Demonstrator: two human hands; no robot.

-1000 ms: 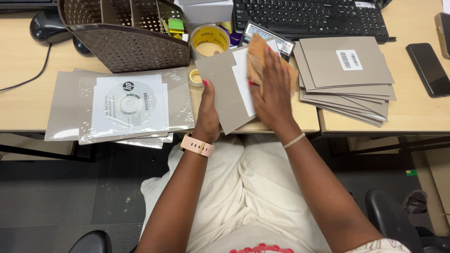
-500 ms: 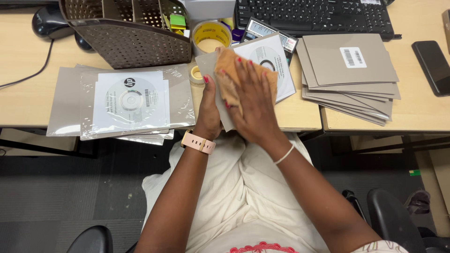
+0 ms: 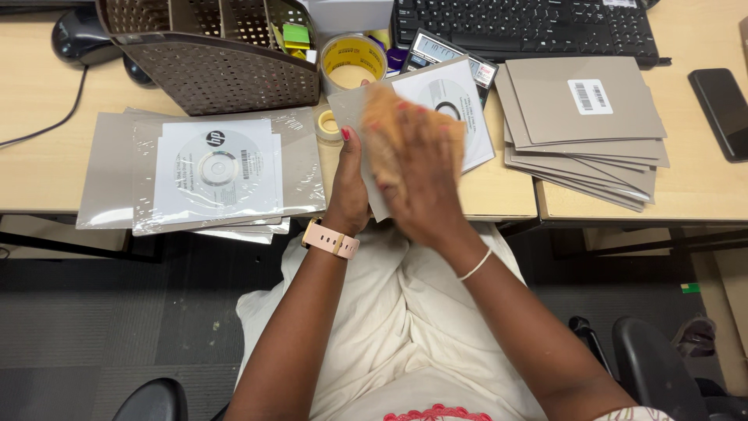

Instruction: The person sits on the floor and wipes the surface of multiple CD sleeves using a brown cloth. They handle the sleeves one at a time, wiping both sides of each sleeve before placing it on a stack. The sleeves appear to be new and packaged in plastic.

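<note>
At the tabletop's front edge, the left hand (image 3: 348,187) grips a grey sleeve (image 3: 354,109) while the right hand (image 3: 421,175) presses a cloth (image 3: 383,117) flat on it.

Disc sleeve (image 3: 460,101) between two stacks — wrapped (image 3: 210,171) left, cardboard (image 3: 584,132) right.

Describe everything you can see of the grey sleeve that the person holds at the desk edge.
The sleeve is a flat square of grey card, matte and plain on the part that shows. It carries a white disc envelope with a disc showing on it. It lies tilted, its upper corner by the tape roll, its lower part past the desk edge. The left hand grips its left edge, thumb on top. The right hand, blurred, presses a tan cloth on its middle.
</note>
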